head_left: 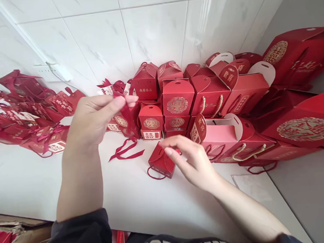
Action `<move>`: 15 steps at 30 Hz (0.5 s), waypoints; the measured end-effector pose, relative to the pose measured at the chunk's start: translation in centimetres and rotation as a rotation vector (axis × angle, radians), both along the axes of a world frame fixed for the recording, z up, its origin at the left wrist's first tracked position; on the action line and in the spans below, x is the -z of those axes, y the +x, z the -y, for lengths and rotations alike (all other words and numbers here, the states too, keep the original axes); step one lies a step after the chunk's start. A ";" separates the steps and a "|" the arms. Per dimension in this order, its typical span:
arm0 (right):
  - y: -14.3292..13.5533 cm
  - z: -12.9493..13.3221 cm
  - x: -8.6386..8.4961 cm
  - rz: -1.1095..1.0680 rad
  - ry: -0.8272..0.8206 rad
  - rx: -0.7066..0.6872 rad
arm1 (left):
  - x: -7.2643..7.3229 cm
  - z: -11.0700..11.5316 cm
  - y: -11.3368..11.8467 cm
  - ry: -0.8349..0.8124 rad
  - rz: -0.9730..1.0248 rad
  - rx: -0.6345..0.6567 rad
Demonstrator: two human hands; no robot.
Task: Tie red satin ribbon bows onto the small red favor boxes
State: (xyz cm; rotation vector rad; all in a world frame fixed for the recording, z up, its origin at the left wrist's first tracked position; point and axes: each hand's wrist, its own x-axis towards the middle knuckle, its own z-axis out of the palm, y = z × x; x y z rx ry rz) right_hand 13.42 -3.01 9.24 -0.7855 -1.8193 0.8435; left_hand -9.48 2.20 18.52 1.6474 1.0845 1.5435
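Observation:
My left hand point(100, 113) is raised over the table, its thumb and fingers pinched on a dark red ribbon point(126, 114) that hangs down in front of the stacked boxes. Below it, another length of red ribbon point(125, 152) lies loosely curled on the white tabletop. A small red box point(162, 162) with a red cord handle lies on the table. Over the right side of this box is my right hand point(188, 158), thumb and index finger close together near its top. The fingertips partly cover the box, and whether they hold anything is too small to tell.
Stacked red gift boxes point(177, 105) line the tiled wall, with larger ones point(306, 126) at the right. Ribboned red boxes point(52, 138) crowd the left side of the white table point(139, 200). A cardboard carton point(31, 238) stands below the front edge at the lower left.

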 end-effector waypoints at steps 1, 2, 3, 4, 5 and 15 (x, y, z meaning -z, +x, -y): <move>-0.4 -0.4 -0.6 -0.096 -0.056 0.006 | -0.3 0.6 1.0 -0.019 -0.054 0.053; -0.7 -0.8 -1.3 -0.184 -0.110 -0.001 | -0.5 1.0 2.0 -0.044 -0.089 0.093; -1.2 -1.2 -1.9 -0.262 -0.155 -0.024 | -0.6 1.3 2.9 -0.066 -0.116 0.120; -1.6 -1.6 -2.4 -0.325 -0.189 -0.062 | -0.7 1.5 3.6 -0.085 -0.140 0.125; -2.0 -2.1 -2.9 -0.375 -0.214 -0.101 | -0.6 1.5 4.2 -0.105 -0.162 0.120; -2.3 -4.2 -1.7 -0.550 -0.363 -0.273 | 1.8 0.5 5.8 -0.260 -0.172 0.139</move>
